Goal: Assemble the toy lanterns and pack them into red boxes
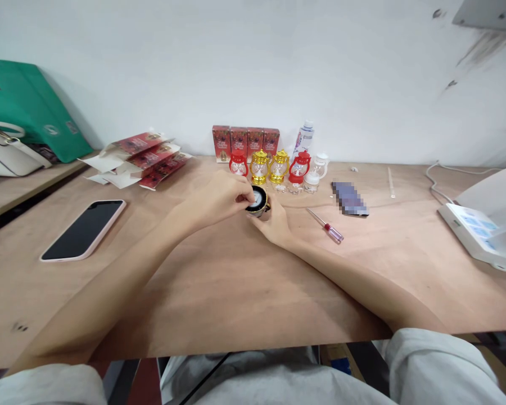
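Observation:
A small black mini lantern [258, 198] is tipped so that its round base, with a pale disc in a black ring, faces me. My right hand [276, 224] is closed around its lower side, near the handle. From the left, my left hand [221, 197] reaches over with thumb and fingers pinched at the base; what lies between the fingertips is hidden. Behind stand a red lantern [238, 163], two gold lanterns [259, 167], another red lantern [299, 167] and a white one [319, 167]. Small clear and metal bits [294, 190] lie in front of them.
Right of my hands lies a screwdriver [326, 226], beyond it a blurred phone [349, 198]. Several red boxes [247, 138] and a bottle [306, 138] stand by the wall. Opened cartons [143, 157] and a pink-edged phone [84, 230] are left; a white device [484, 230] is right.

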The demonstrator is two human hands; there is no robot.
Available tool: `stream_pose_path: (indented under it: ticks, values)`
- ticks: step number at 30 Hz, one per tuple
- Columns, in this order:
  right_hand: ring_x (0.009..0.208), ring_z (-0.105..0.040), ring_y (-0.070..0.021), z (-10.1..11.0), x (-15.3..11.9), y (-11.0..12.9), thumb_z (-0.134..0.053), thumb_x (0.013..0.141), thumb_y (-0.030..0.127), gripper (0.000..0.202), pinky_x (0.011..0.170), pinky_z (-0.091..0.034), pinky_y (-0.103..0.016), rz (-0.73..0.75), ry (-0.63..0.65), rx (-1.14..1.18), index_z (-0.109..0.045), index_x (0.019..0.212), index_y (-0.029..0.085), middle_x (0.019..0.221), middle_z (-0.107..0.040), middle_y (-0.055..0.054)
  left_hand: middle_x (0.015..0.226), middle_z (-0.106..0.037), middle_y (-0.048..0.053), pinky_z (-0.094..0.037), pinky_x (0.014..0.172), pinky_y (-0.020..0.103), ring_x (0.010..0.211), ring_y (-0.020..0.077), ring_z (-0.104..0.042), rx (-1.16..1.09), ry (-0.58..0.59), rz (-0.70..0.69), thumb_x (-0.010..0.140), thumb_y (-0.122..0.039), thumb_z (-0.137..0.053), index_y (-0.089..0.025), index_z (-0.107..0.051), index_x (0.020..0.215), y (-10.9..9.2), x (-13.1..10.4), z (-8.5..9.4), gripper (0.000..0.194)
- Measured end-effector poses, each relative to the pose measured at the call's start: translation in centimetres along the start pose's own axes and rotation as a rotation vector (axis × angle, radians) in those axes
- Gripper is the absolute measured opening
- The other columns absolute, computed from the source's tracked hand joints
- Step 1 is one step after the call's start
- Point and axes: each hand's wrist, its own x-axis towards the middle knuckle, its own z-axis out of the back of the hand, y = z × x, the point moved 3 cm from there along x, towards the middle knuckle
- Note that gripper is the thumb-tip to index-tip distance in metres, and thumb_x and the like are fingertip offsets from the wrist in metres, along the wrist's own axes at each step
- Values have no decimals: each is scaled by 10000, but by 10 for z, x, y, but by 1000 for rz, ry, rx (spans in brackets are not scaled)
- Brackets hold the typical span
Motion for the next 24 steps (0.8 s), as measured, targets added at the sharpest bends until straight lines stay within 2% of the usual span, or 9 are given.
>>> stream_pose_path:
  ticks: [12,16,24]
  values:
    - [1029,-601,-265,1,-2,6,-686,716,304,534,894,-487,-450,35,34,-13,-451,1187,214,1147,-622,-94,728,-704,5,-397,610,230,604,118,-588,-22,45,44,789,-166,-565,-172,-699,724,-2,1,6,149]
    - [1026,-608,-262,0,-3,5,-672,730,312,498,881,-495,-433,87,36,-9,-464,1171,207,1120,-632,-95,710,-704,-5,-401,620,232,618,122,-598,-84,67,72,775,-167,-585,-181,-703,723,2,0,6,130]
    - [976,-615,-251,-2,-6,3,-654,747,333,498,831,-508,-415,142,64,-75,-446,1186,224,1087,-631,-88,766,-633,17,-387,594,222,674,126,-559,-125,80,139,740,-248,-655,-157,-645,722,7,1,7,94]
